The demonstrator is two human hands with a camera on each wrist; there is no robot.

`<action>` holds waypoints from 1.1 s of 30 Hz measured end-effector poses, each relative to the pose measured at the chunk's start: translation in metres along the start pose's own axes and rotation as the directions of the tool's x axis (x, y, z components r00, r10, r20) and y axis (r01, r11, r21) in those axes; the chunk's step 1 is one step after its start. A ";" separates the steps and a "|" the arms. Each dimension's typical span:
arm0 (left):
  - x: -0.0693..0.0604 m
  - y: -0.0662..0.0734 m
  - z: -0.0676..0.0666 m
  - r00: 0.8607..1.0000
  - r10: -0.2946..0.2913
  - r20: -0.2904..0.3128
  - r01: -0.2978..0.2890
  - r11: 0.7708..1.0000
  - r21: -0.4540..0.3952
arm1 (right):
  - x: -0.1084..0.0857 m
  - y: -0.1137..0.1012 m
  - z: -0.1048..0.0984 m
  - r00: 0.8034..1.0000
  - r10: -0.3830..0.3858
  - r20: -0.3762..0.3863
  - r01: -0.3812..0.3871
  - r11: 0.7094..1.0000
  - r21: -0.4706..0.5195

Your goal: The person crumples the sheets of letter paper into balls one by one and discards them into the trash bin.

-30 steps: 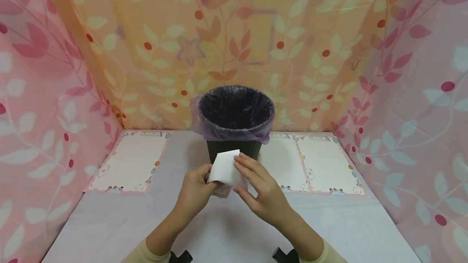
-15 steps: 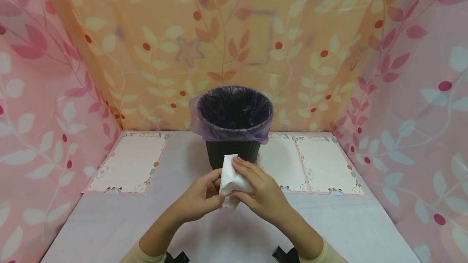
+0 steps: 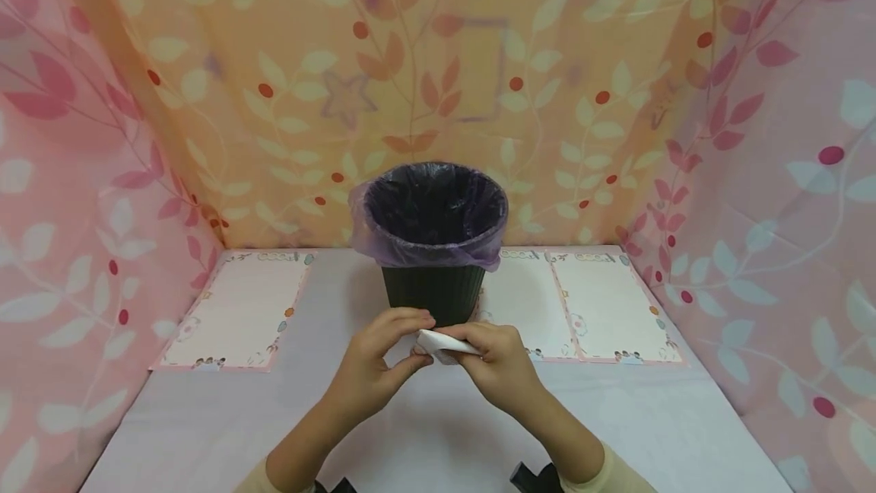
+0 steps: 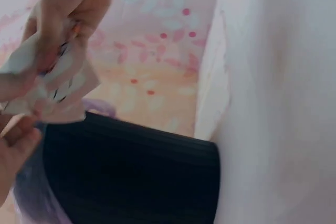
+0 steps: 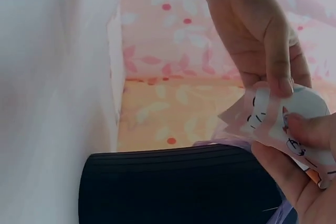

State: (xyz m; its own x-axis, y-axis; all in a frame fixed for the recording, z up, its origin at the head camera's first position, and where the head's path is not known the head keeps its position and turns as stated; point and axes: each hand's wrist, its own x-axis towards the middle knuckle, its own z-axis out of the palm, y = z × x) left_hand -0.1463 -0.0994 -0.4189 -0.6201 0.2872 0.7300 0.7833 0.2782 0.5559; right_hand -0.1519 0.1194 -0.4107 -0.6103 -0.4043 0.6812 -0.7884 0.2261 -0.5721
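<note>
Pinching folded paper (image 3: 441, 339) with left hand (image 3: 372, 364) and right hand (image 3: 503, 366), we're holding its length roughly parallel to the table's far edge (image 3: 331, 254).

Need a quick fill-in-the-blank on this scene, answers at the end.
1. The left hand and right hand hold folded paper that looks ____ in the head view.
2. The dark bin is lined with a ____ bag.
3. To the bin's right, ____ bordered sheets lie on the table.

Missing words: white; purple; two.
</note>
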 end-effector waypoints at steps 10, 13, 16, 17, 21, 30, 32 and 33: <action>0.001 -0.010 -0.003 0.988 -0.093 -0.125 0.078 0.990 -0.118 | 0.008 -0.005 -0.017 0.967 0.125 0.221 -0.152 0.982 0.111; 0.002 -0.013 -0.006 0.988 -0.099 -0.115 0.073 0.973 -0.218 | 0.010 -0.003 -0.034 0.919 0.081 0.386 -0.189 0.949 0.252; 0.001 -0.013 -0.007 0.991 -0.101 -0.091 0.073 0.960 -0.269 | 0.011 0.003 -0.044 0.868 -0.012 0.496 -0.198 0.908 0.369; 0.000 -0.012 -0.007 0.991 -0.108 -0.082 0.081 0.956 -0.281 | 0.011 0.006 -0.045 0.853 -0.028 0.521 -0.216 0.890 0.402; -0.002 -0.013 -0.008 0.984 -0.172 -0.049 0.151 0.944 -0.294 | 0.010 0.014 -0.042 0.811 0.009 0.586 -0.342 0.819 0.460; -0.007 -0.009 -0.001 0.883 -0.469 -0.013 0.431 0.823 -0.370 | 0.004 0.013 -0.017 0.910 0.141 0.389 -0.249 0.937 0.244; -0.008 -0.007 0.002 0.854 -0.520 -0.025 0.472 0.795 -0.382 | 0.001 0.014 -0.012 0.941 0.123 0.314 -0.190 0.962 0.194; -0.008 -0.004 0.004 0.844 -0.535 -0.040 0.481 0.787 -0.386 | 0.000 0.014 -0.010 0.956 0.110 0.272 -0.162 0.971 0.178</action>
State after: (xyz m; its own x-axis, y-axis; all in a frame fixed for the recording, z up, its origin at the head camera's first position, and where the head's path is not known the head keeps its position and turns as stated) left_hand -0.1448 -0.0996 -0.4286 -0.9407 0.0569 0.3345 0.3352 0.0033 0.9421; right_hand -0.1639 0.1312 -0.4145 -0.6493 -0.6026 0.4640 -0.6524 0.1278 -0.7470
